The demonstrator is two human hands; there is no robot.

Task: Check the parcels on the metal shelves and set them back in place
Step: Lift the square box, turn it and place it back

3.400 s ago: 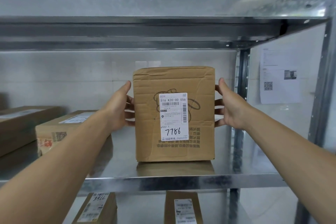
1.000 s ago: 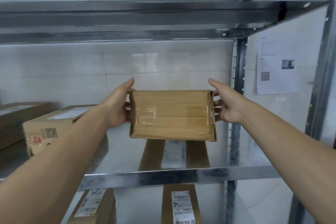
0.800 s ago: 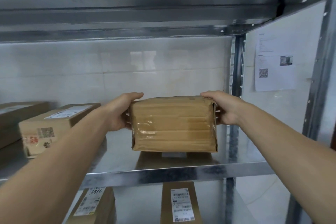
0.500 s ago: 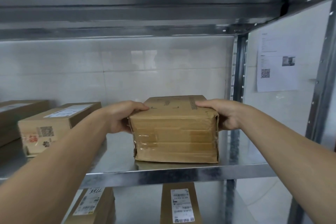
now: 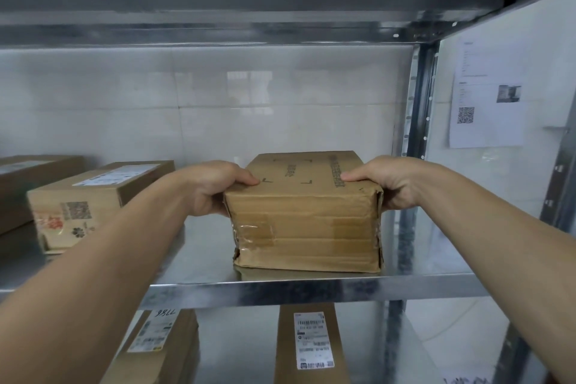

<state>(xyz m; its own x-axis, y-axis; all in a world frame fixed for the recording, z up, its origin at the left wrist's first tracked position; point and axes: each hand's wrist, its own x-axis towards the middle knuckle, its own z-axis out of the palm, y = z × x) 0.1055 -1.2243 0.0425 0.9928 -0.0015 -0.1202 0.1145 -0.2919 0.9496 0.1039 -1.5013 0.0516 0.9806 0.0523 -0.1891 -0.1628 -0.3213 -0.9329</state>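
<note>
A brown cardboard parcel (image 5: 307,227) lies flat on the metal shelf (image 5: 311,288), near its front edge and toward the right post. Its taped side faces me; its label is out of sight. My left hand (image 5: 215,185) grips the parcel's left end, thumb on top. At the right end my right hand (image 5: 386,181) holds it the same way, thumb lying on the top face.
Two more cardboard parcels (image 5: 93,196) sit at the left of the same shelf. Below, two labelled parcels (image 5: 311,343) stand on the lower shelf. A steel upright (image 5: 417,109) is just right of the parcel, and a paper notice (image 5: 486,93) hangs on the wall beyond.
The parcel stood upright with its label facing me; I lifted it, tipped it over and lowered it flat onto the shelf. Both hands slid to its top corners.
</note>
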